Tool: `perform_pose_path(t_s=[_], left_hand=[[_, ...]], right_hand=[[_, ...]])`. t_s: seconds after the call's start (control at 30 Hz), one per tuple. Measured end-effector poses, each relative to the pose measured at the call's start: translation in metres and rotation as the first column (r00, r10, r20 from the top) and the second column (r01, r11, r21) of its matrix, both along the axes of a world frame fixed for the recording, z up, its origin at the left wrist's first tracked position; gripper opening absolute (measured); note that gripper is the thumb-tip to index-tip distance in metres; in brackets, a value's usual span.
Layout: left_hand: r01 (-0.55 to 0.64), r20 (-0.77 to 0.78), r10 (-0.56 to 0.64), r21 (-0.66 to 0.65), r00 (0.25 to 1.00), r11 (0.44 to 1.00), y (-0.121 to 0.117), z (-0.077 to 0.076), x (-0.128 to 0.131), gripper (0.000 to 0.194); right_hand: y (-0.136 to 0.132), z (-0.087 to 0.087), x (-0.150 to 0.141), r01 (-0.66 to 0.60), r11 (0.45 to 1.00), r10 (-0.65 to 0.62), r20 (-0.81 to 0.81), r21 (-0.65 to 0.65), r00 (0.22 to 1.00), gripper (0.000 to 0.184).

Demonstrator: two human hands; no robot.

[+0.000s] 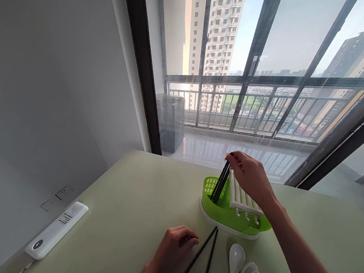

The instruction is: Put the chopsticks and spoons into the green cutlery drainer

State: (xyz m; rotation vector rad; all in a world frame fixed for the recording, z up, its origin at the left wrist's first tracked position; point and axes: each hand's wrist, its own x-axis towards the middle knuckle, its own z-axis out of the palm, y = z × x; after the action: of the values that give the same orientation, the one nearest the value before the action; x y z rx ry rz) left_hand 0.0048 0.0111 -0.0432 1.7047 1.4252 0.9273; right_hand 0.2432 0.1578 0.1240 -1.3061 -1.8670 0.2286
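Observation:
Black chopsticks (pixel 222 180) stand slanted in the left end of a green utensil holder (pixel 210 208), their lower ends inside it. My right hand (pixel 245 169) is closed around their upper ends, above the holder's rim. My left hand (pixel 181 240) rests low over the table with its fingers curled in and nothing visible in them. Just right of it, two loose black chopsticks (pixel 210 258) lie on the table, their far tips close together near the holder's white base.
Several white spoons (pixel 237 256) lie at the front, right of the loose chopsticks. A white slatted rack (pixel 243 197) with hooks sits on the holder. On the table's (pixel 145 192) left edge is a long white device (pixel 59 227) with a display. Glass doors stand behind the table.

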Motion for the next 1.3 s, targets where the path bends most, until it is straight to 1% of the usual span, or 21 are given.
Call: perform_pose_path(t_s=[0.17,0.33,0.43,0.6,0.67,0.73,0.8,0.87,0.97,1.07,1.13,1.2,1.23,1.3], left_hand=[[0.006,-0.031,-0.006,0.004,1.0,1.0,-0.001,0.004,0.001,0.012],[0.026,-0.033,-0.026,-0.005,0.999,1.0,-0.001,0.005,0.002,0.011],[0.028,-0.029,-0.028,-0.002,0.999,1.0,-0.002,0.006,0.002,0.012],[0.033,-0.022,-0.033,0.01,0.999,0.999,-0.002,0.006,0.002,0.011],[0.034,-0.023,-0.033,0.012,0.999,0.999,-0.001,0.004,0.001,0.011],[0.029,-0.023,-0.029,0.008,0.999,1.0,-0.001,0.004,0.001,0.011],[0.026,-0.023,-0.026,-0.005,0.999,1.0,-0.002,0.005,0.001,0.01],[0.033,-0.032,-0.033,-0.017,0.999,0.999,-0.002,0.008,0.001,0.01],[0.04,-0.07,-0.041,-0.021,0.997,0.999,-0.003,0.013,0.002,0.01],[0.045,-0.119,-0.046,-0.016,0.992,0.999,-0.005,0.018,0.004,0.008],[0.065,-0.148,-0.064,-0.001,0.987,0.998,-0.006,0.02,0.005,0.006],[0.094,-0.174,-0.09,0.014,0.981,0.995,-0.007,0.02,0.005,0.002],[0.105,-0.188,-0.099,0.022,0.977,0.994,-0.007,0.019,0.005,0.001],[0.126,-0.225,-0.113,0.045,0.968,0.991,-0.007,0.017,0.004,0.007]], right_hand=[[0.004,-0.006,0.001,-0.029,0.998,0.031,0.043,-0.056,0.999,0.038],[0.009,-0.016,0.002,-0.018,0.998,0.023,0.092,-0.055,0.996,0.039],[0.009,-0.02,0.002,0.002,0.999,0.004,0.116,-0.049,0.993,0.037],[0.004,-0.018,0.002,0.076,0.997,-0.074,0.061,-0.032,0.995,0.03],[-0.003,-0.014,0.003,0.125,0.992,-0.125,0.022,0.003,0.992,0.031],[-0.015,-0.008,0.002,0.182,0.982,-0.18,-0.033,0.058,0.983,0.034],[-0.034,0.001,0.001,0.227,0.967,-0.217,-0.088,0.119,0.972,0.033],[-0.056,0.011,-0.001,0.238,0.958,-0.223,-0.104,0.162,0.969,0.027],[-0.088,0.025,-0.003,0.163,0.973,-0.155,-0.057,0.163,0.986,0.025],[-0.108,0.028,-0.002,0.036,0.988,-0.033,-0.024,0.151,0.999,0.026],[-0.116,0.022,0.002,-0.068,0.99,0.067,0.018,0.123,0.998,0.027],[-0.122,0.011,0.009,-0.179,0.981,0.171,0.103,0.076,0.98,0.026],[-0.125,0.005,0.014,-0.233,0.971,0.222,0.16,0.052,0.962,0.026],[-0.131,-0.008,0.024,-0.331,0.944,0.314,0.271,0.019,0.91,0.032]])
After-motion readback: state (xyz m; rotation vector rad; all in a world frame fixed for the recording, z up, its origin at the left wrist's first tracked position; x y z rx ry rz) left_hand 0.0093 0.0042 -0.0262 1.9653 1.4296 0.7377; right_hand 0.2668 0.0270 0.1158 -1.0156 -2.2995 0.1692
